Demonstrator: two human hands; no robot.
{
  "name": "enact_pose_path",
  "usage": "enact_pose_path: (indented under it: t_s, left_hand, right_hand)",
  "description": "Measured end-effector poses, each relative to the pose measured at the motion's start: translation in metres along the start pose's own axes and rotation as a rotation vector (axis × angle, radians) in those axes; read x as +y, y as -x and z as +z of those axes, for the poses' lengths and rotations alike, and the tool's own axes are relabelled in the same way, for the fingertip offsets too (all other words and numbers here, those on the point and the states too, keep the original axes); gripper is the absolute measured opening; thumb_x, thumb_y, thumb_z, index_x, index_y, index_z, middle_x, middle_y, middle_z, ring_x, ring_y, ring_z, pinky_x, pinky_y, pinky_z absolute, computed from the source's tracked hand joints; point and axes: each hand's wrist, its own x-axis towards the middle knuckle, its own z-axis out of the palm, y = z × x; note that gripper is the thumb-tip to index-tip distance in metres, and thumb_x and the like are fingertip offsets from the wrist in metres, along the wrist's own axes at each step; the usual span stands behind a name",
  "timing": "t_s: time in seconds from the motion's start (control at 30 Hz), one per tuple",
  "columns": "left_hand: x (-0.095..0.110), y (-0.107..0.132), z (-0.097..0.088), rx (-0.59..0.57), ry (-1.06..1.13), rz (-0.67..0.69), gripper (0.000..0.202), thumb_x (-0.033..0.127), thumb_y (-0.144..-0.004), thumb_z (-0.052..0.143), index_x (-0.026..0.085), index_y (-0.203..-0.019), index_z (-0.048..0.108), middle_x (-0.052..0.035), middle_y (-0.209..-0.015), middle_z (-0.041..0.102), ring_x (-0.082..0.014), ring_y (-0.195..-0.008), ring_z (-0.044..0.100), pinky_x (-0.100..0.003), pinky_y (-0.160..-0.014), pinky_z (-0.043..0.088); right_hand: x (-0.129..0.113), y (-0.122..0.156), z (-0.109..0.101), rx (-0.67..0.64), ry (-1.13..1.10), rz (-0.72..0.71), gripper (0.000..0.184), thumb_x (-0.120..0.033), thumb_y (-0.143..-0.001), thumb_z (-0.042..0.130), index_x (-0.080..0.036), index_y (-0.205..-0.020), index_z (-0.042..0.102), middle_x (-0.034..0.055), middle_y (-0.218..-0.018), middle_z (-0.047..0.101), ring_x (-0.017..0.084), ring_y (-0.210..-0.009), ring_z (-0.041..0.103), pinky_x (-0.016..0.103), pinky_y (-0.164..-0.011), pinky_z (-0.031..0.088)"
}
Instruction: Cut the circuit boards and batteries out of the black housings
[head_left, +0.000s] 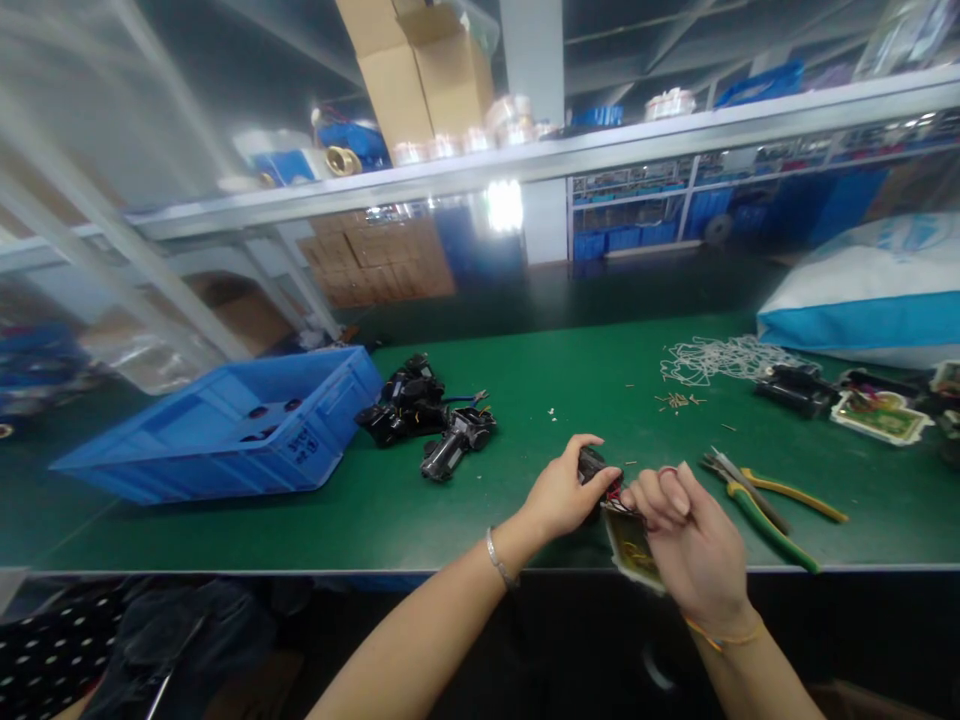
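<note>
My left hand (561, 494) is closed around a small black motor-like part (592, 466) just above the front edge of the green table (525, 400). My right hand (686, 535) is closed too, pinching a small circuit board (631, 548) with wires that hangs against the black part. Both hands meet over the table's near edge. A bracelet sits on my left wrist and a thin band on my right.
A pile of black parts (424, 415) lies left of centre beside a blue plastic crate (225, 425). Green-and-yellow-handled pliers (765, 495) lie right of my hands. White ties (712, 358), more boards (881, 415) and a white-blue sack (870, 295) sit far right.
</note>
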Motion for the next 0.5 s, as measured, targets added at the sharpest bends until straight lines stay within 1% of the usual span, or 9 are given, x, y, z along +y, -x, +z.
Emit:
enact_pose_path:
  t_s: [0.03,0.1,0.2,0.27,0.37,0.4,0.43,0.47,0.5]
  left_hand:
    - [0.0,-0.001,0.0,0.032,-0.016,-0.008,0.051,0.056,-0.078,0.055,0.026,-0.12,0.051,0.0009,-0.071,0.057,-0.0152,-0.061,0.051,-0.026,-0.06,0.042]
    - [-0.002,-0.003,-0.001,0.081,-0.034,-0.02,0.05,0.057,-0.077,0.056,0.028,-0.117,0.053,0.0002,-0.072,0.059,-0.0164,-0.061,0.053,-0.027,-0.063,0.043]
    - [-0.005,-0.009,0.0,0.1,-0.023,-0.028,0.048,0.057,-0.076,0.057,0.028,-0.114,0.054,-0.0004,-0.073,0.06,-0.0171,-0.062,0.055,-0.027,-0.064,0.044]
    - [-0.006,-0.013,0.005,0.11,0.012,-0.044,0.047,0.057,-0.078,0.055,0.027,-0.113,0.053,-0.0003,-0.073,0.06,-0.0163,-0.062,0.055,-0.027,-0.064,0.044]
    - [-0.007,-0.019,0.008,0.13,0.075,-0.079,0.043,0.055,-0.078,0.056,0.025,-0.11,0.054,0.0003,-0.072,0.06,-0.0147,-0.062,0.054,-0.027,-0.064,0.045]
    - [-0.009,-0.022,0.004,0.165,0.097,-0.097,0.042,0.053,-0.077,0.059,0.025,-0.108,0.055,0.0006,-0.072,0.06,-0.0145,-0.062,0.055,-0.027,-0.065,0.045]
    - [-0.012,-0.025,-0.003,0.233,0.116,-0.124,0.041,0.052,-0.075,0.061,0.024,-0.104,0.056,0.0007,-0.071,0.06,-0.0145,-0.062,0.055,-0.027,-0.066,0.045]
    - [-0.016,-0.028,-0.013,0.324,0.134,-0.157,0.039,0.051,-0.075,0.062,0.023,-0.101,0.055,0.0005,-0.071,0.06,-0.0146,-0.063,0.056,-0.028,-0.068,0.046]
    - [-0.021,-0.031,-0.025,0.465,0.156,-0.206,0.037,0.05,-0.075,0.063,0.022,-0.098,0.055,0.0002,-0.072,0.059,-0.015,-0.065,0.056,-0.029,-0.071,0.046]
  right_hand:
    - [0.003,0.002,0.002,0.009,0.011,-0.01,0.042,-0.037,-0.095,0.037,-0.02,-0.057,0.036,-0.0046,-0.055,0.025,0.013,-0.053,0.028,0.031,-0.064,0.039]
    - [0.013,0.01,0.004,0.01,0.084,-0.044,0.043,-0.036,-0.095,0.038,-0.02,-0.056,0.035,-0.0034,-0.056,0.028,0.014,-0.057,0.032,0.031,-0.065,0.037]
    - [0.029,0.02,0.006,0.02,0.259,-0.102,0.042,-0.036,-0.094,0.042,-0.02,-0.056,0.038,-0.0011,-0.06,0.035,0.015,-0.065,0.037,0.031,-0.07,0.037]
    - [0.037,0.024,0.007,0.034,0.356,-0.12,0.041,-0.038,-0.093,0.044,-0.02,-0.057,0.039,-0.0007,-0.061,0.036,0.015,-0.065,0.037,0.03,-0.069,0.037]
    - [0.042,0.028,0.01,0.038,0.453,-0.128,0.041,-0.039,-0.092,0.045,-0.02,-0.056,0.037,-0.0019,-0.058,0.032,0.014,-0.058,0.033,0.029,-0.062,0.035]
    - [0.041,0.031,0.01,0.035,0.484,-0.127,0.041,-0.039,-0.093,0.044,-0.02,-0.056,0.037,-0.0021,-0.057,0.032,0.014,-0.056,0.033,0.029,-0.058,0.034]
    - [0.039,0.036,0.01,0.02,0.52,-0.124,0.041,-0.039,-0.092,0.044,-0.021,-0.056,0.038,-0.0018,-0.056,0.033,0.014,-0.054,0.033,0.029,-0.056,0.034]
    - [0.036,0.043,0.009,-0.002,0.558,-0.123,0.041,-0.04,-0.092,0.045,-0.021,-0.056,0.041,-0.0011,-0.055,0.036,0.014,-0.053,0.035,0.03,-0.055,0.034]
    - [0.032,0.052,0.007,-0.027,0.592,-0.121,0.04,-0.041,-0.09,0.047,-0.022,-0.055,0.044,-0.0003,-0.054,0.039,0.015,-0.051,0.037,0.031,-0.053,0.035]
